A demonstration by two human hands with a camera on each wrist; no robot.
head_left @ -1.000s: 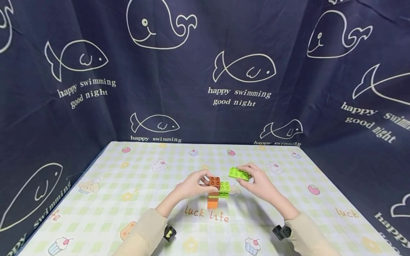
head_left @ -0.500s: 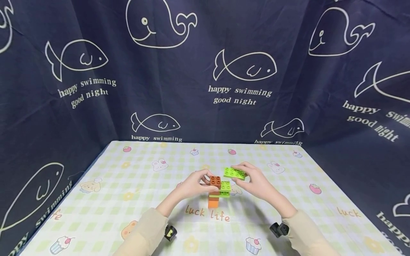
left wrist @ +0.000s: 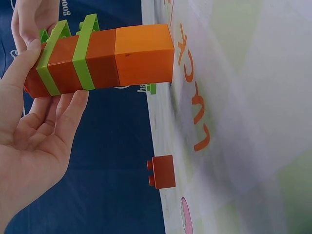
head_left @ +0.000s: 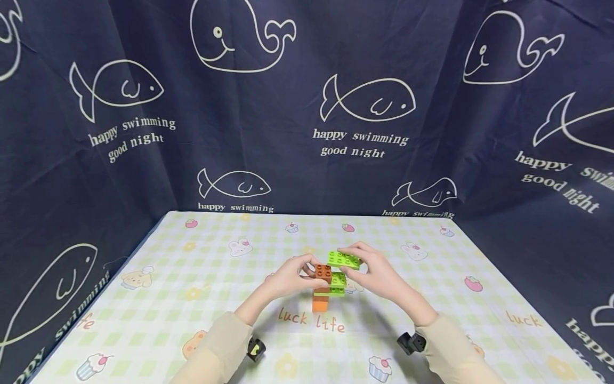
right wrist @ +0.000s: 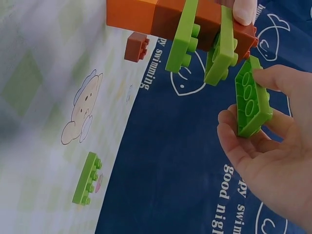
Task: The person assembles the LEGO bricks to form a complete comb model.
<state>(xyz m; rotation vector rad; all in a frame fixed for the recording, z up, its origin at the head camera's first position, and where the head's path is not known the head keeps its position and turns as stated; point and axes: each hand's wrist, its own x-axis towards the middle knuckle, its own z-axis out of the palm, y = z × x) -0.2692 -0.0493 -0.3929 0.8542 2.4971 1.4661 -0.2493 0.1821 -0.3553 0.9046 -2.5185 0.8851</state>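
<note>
A toy-brick tower stands upright on the table, an orange brick (head_left: 320, 304) at its foot. Above it brown bricks alternate with thin green ones, which jut out to the right. My left hand (head_left: 290, 276) grips the tower near its brown top brick (head_left: 323, 272), thumb on one side and fingers on the other, also visible in the left wrist view. Between thumb and fingers, my right hand (head_left: 379, 272) pinches a loose thin green brick (head_left: 343, 260), studs up. It hovers close to the top brick's right side; in the right wrist view its hollow underside (right wrist: 249, 100) shows, apart from the tower.
Farther back on the patterned tablecloth (head_left: 216, 330) lie a loose brown brick (right wrist: 135, 47) and a loose thin green brick (right wrist: 87, 179), seen by the wrist cameras. A dark blue curtain (head_left: 297, 106) with fish drawings surrounds the table's back and sides.
My right hand has moved left with the green brick, bringing it from beside the tower to close by its top. My left hand has kept its hold on the tower.
</note>
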